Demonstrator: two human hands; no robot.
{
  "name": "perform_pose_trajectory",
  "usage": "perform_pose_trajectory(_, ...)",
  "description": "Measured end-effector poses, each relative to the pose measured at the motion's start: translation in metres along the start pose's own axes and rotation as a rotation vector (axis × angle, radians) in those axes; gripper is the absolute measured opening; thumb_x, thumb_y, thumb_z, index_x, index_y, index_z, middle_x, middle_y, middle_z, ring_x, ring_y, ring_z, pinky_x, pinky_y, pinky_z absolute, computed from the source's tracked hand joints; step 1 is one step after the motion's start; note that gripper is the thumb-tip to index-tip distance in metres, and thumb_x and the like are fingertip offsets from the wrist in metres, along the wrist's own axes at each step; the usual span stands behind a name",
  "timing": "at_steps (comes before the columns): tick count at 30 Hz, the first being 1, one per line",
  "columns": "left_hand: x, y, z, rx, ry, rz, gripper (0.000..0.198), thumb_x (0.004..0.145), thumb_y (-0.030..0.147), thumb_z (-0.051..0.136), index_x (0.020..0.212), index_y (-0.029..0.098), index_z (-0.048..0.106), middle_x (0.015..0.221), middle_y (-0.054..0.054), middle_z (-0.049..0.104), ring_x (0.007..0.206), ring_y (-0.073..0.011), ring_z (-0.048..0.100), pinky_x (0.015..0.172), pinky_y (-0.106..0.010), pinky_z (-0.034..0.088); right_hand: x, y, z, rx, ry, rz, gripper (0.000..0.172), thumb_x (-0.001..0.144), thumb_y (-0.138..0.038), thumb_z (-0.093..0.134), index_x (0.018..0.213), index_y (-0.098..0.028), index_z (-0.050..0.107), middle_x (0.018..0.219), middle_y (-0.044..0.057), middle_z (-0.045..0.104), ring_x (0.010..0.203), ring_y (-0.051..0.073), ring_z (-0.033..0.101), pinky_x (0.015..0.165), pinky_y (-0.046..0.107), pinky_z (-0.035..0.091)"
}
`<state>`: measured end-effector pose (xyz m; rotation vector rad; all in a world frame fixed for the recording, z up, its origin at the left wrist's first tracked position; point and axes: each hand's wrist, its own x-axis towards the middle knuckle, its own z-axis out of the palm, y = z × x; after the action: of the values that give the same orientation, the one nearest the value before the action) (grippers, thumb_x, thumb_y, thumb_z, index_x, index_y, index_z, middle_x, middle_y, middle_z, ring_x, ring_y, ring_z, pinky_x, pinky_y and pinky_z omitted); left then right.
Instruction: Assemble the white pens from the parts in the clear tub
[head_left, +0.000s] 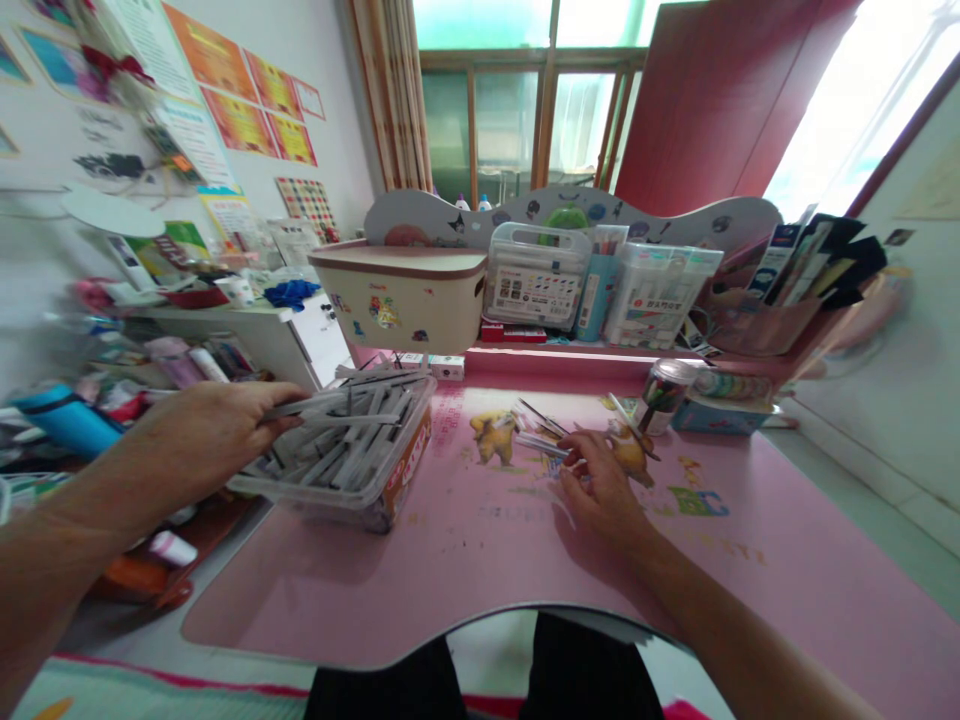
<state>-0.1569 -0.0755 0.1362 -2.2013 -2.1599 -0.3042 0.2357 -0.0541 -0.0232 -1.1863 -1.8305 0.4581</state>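
Note:
My left hand (217, 430) is closed at the left side of a clear plastic box (397, 470), pinching the end of a slim grey-white strip (289, 407). Heaped inside the box are many similar strips (349, 430), some with thin dark pieces among them. On the pink desk my right hand (600, 485) has its fingers closed at the near end of a slim whitish strip (541, 445). A few thin pieces, one of them dark (541, 415), lie just beyond those fingertips. The fingers partly hide what they grip.
The pink desk (480, 570) has a curved front edge. A can-shaped jar (667, 390) and a blue box (720, 415) stand at right. Along the back shelf are a lidded cream bin (409, 305), clear cases (536, 280) and a pen holder (765, 320). Clutter fills the left side.

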Motion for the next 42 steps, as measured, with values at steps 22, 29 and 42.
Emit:
perform_pose_trajectory(22, 0.014, 0.035, 0.010, 0.067, 0.099, 0.178, 0.048, 0.093, 0.033, 0.026, 0.115, 0.010, 0.061, 0.100, -0.011, 0.060, 0.100, -0.0259, 0.054, 0.097, -0.041, 0.042, 0.002, 0.001, 0.000, -0.035, -0.044, -0.028, 0.027, 0.079, -0.007, 0.050, 0.101, -0.020, 0.056, 0.101, 0.006, 0.051, 0.077, 0.016, 0.055, 0.063, 0.028, 0.050)
perform_pose_trajectory(29, 0.033, 0.042, 0.029, 0.096, 0.065, 0.358, 0.039, 0.093, 0.021, 0.034, 0.118, 0.008, 0.060, 0.110, -0.013, 0.062, 0.104, -0.0234, 0.054, 0.100, -0.037, 0.040, 0.001, 0.001, -0.001, -0.024, -0.068, -0.011, 0.026, 0.080, -0.008, 0.050, 0.102, -0.020, 0.056, 0.102, 0.006, 0.050, 0.076, 0.015, 0.053, 0.061, 0.026, 0.048)
perform_pose_trajectory(42, 0.023, 0.033, 0.026, 0.004, 0.134, 0.366, 0.034, 0.087, 0.024, 0.038, 0.099, 0.015, 0.069, 0.107, -0.009, 0.068, 0.104, -0.0214, 0.057, 0.102, -0.037, 0.040, 0.002, 0.002, -0.002, -0.042, -0.050, -0.022, 0.025, 0.080, -0.009, 0.050, 0.101, -0.020, 0.057, 0.105, 0.008, 0.051, 0.082, 0.017, 0.055, 0.064, 0.028, 0.048)
